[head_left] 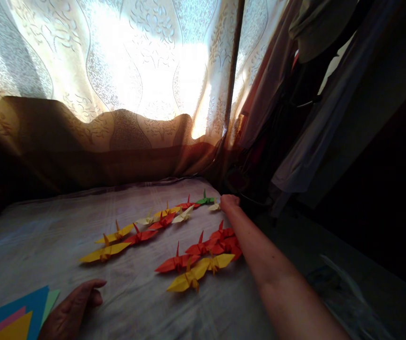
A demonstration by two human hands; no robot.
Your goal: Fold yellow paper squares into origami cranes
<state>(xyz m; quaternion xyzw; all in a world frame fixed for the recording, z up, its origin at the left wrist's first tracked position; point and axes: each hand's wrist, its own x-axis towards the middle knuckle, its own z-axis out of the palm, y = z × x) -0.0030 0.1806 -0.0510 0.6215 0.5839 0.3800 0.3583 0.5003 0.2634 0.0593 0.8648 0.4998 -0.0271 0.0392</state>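
My right hand [230, 202] reaches to the far right corner of the cloth-covered surface, with its fingers curled and mostly hidden. A cream paper crane [214, 207] shows at the fingers, one wing running into the grip. Just behind it stands a green paper crane [205, 200], followed leftward by a red crane [188, 205]. Near the front left, my left hand [77, 304] rests loosely open, fingers partly bent and holding nothing. Beside it lie coloured paper sheets [15, 314] in blue, green, pink and orange.
Two staggered rows hold yellow cranes [104, 252], red cranes [142, 236] and cream cranes [183, 215]. Another group, red [177, 262] and yellow [188, 278], sits left of my right forearm. A patterned curtain [146, 85] hangs behind; clothes [305, 141] hang at right.
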